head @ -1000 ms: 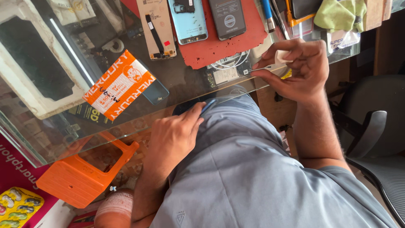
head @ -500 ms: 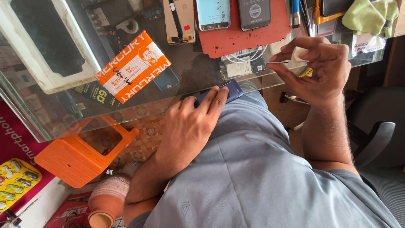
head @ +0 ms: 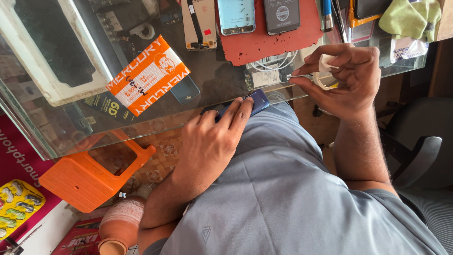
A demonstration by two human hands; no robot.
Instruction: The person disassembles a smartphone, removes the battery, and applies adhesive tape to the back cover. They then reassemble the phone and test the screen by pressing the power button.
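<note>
My left hand (head: 207, 146) rests on my lap with its fingers gripping a dark blue phone (head: 257, 101), which sits just below the front edge of the glass table (head: 141, 127). At the table's edge to the right, my right hand (head: 351, 82) pinches a thin metal tool (head: 298, 74) between thumb and forefinger. A white tape roll (head: 324, 71) is tucked in the same hand. The tool's tip points left, a short way above the phone.
On the glass lie an orange and white packet (head: 146, 75), a red mat (head: 278, 45) with two phones and parts, a white tray (head: 52, 56) and a green cloth (head: 410, 19). An orange stool (head: 89, 177) and a clay pot (head: 120, 226) stand below. An office chair (head: 420, 151) is at right.
My left hand has slid up my lap and taken hold of the blue phone at the table edge. My right hand stays at the edge, its fingers now pinched on the thin tool.
</note>
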